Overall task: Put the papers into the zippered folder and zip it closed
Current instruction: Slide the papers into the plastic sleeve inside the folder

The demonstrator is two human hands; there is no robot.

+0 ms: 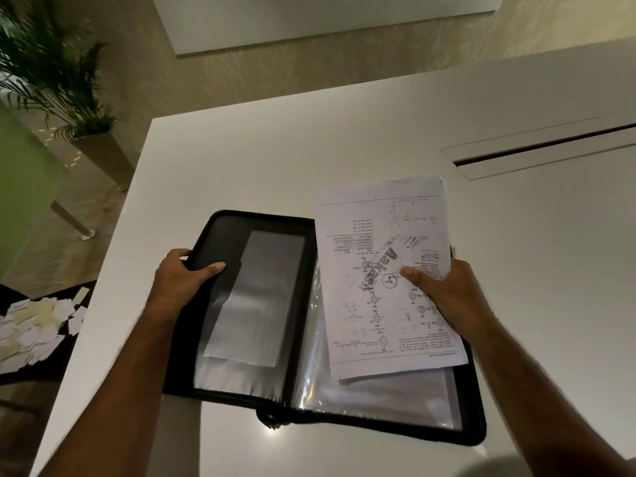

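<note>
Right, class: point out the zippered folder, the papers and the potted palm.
zippered folder [220, 235]: head view, left inner cover.
papers [371, 235]: head view, middle of the top sheet.
potted palm [51, 74]: head view, fronds.

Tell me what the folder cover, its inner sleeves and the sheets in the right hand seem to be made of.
Folder cover: black, matte, probably fabric or faux leather; dull surface, zipper edge.
Inner sleeves: clear glossy plastic film; they wrinkle and glare.
Sheets: thin white printed paper, matte, with ink diagrams and a grey watermark, held by the right hand.
</note>
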